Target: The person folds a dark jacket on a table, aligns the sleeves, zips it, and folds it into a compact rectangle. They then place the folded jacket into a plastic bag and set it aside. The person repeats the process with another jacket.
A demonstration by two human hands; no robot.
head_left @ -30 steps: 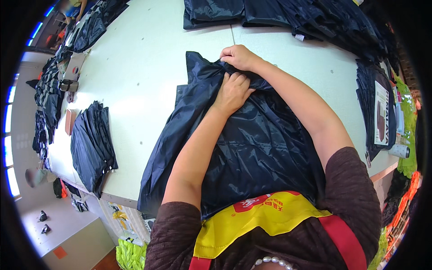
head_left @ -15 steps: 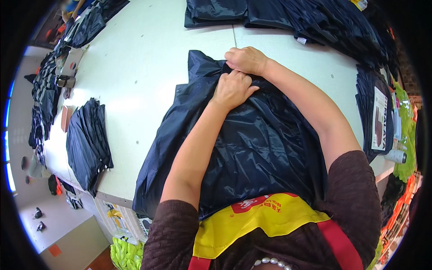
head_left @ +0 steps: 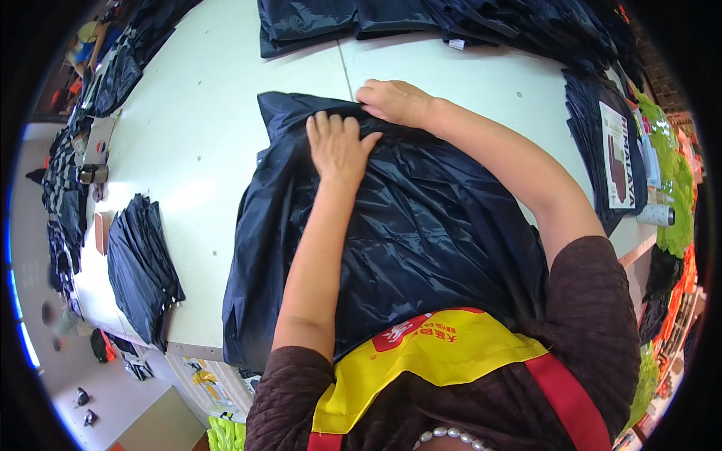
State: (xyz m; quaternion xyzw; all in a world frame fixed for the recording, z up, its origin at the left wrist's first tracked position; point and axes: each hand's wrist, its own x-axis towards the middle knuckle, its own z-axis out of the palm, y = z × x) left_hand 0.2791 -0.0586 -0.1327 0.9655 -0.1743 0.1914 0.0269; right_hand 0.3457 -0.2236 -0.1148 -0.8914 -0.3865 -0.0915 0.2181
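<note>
A large shiny navy garment [head_left: 421, 225] lies over the table in front of me and drapes toward my yellow apron [head_left: 444, 349]. My left hand [head_left: 336, 149] rests flat on its upper part, with the fingers extended and the thumb apart. Just to the right, my right hand [head_left: 396, 104] is closed at the garment's far edge, fingers curled over the fabric. A pointed corner of cloth sticks out beyond my left hand, on the left. Which part of the garment this is, I cannot tell.
Folded dark garments [head_left: 308, 26] lie along the table's far edge. A dark stack [head_left: 143, 267] sits at left, and another with a white printed card [head_left: 618, 154] at right, beside a thread cone [head_left: 656, 215]. Yellow-green cloth [head_left: 669, 173] hangs at right. Another person [head_left: 89, 45] is far left.
My left hand has moved left, from beside the right hand, and flattened with its fingers extended. The garment's upper edge now spreads wider to the left. My view has shifted slightly.
</note>
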